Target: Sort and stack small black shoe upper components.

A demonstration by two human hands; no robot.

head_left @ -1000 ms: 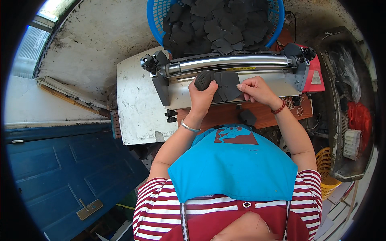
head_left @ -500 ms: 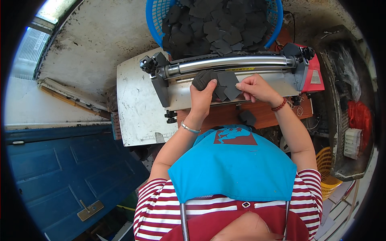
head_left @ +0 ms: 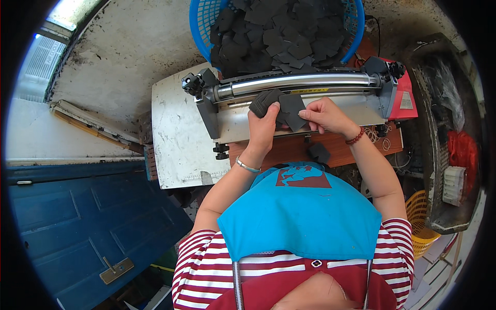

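My left hand (head_left: 262, 127) is closed around a thick stack of flat dark-grey pieces (head_left: 264, 102), its thumb pressed on the top. One loose dark-grey piece (head_left: 292, 110) sticks out to the right of that stack, and my right hand (head_left: 324, 117) pinches its right edge between thumb and fingertips. Both hands are over the metal front plate (head_left: 235, 124) of a roller machine, just on the near side of its shiny roller (head_left: 299, 82). Other piece edges beneath the pinched one are mostly covered.
Behind the roller stands a blue basket (head_left: 200, 31) heaped with similar dark pieces (head_left: 279, 36). A single dark piece (head_left: 319, 153) lies near my apron on the brown wooden board (head_left: 279, 152). Right of the machine are a worn trough (head_left: 431, 155) and a yellow basket (head_left: 417, 212).
My right hand has shifted slightly left with the pinched piece, which now covers more of the pieces below it. My left hand keeps its grip on the stack.
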